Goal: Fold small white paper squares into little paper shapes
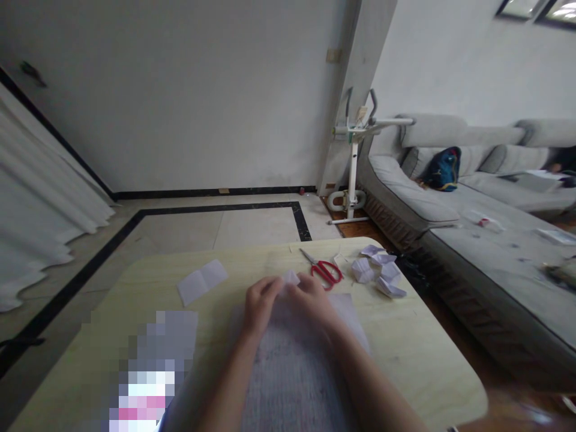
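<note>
Between my two hands is a small folded piece of white paper, pinched from both sides. My left hand closes on its left side, and my right hand closes on its right side, slightly blurred. Fingers hide most of the piece. Beneath the hands lies a large printed sheet, its print too blurred to read. Red-handled scissors rest just beyond my right hand. A creased white paper rectangle lies to the left, apart from my left hand.
Several folded paper pieces sit at the table's far right corner. A pixelated patch covers the near left of the pale wooden table. Beyond stand a white exercise machine and a grey sofa, with a dark blue bag on it.
</note>
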The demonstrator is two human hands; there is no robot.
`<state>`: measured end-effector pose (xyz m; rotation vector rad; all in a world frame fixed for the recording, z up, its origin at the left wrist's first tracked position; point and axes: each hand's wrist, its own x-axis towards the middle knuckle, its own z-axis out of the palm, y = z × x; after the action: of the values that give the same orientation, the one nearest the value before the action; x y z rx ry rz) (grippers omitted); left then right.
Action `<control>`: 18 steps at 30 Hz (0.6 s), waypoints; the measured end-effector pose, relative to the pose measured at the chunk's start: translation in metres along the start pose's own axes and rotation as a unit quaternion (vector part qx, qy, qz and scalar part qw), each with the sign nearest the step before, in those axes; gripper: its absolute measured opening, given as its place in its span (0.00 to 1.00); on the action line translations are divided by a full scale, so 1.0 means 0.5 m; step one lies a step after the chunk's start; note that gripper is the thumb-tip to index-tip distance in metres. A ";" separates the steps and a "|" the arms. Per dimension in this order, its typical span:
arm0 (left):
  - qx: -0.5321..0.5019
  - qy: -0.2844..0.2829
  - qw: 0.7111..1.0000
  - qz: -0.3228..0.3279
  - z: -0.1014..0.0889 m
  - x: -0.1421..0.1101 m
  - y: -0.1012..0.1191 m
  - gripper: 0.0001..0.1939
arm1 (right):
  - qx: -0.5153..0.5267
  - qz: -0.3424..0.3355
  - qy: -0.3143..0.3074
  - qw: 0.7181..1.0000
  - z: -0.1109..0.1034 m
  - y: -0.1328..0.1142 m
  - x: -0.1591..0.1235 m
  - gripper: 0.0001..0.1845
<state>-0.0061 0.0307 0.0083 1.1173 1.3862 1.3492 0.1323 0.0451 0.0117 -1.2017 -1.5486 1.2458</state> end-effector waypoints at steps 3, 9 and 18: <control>-0.001 0.011 1.000 -0.002 0.003 0.000 0.000 0.13 | 0.002 0.000 0.022 1.000 0.001 -0.003 0.001 0.09; -0.005 0.032 0.999 0.004 0.004 0.001 -0.004 0.14 | 0.025 -0.002 -0.010 1.000 -0.001 -0.005 0.001 0.12; 0.013 0.035 0.999 0.028 0.004 0.000 -0.002 0.12 | -0.021 -0.026 -0.019 0.999 0.001 0.001 -0.001 0.12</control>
<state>-0.0042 0.0313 0.0072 1.1431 1.4366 1.4268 0.1320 0.0445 0.0112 -1.1627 -1.6310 1.2138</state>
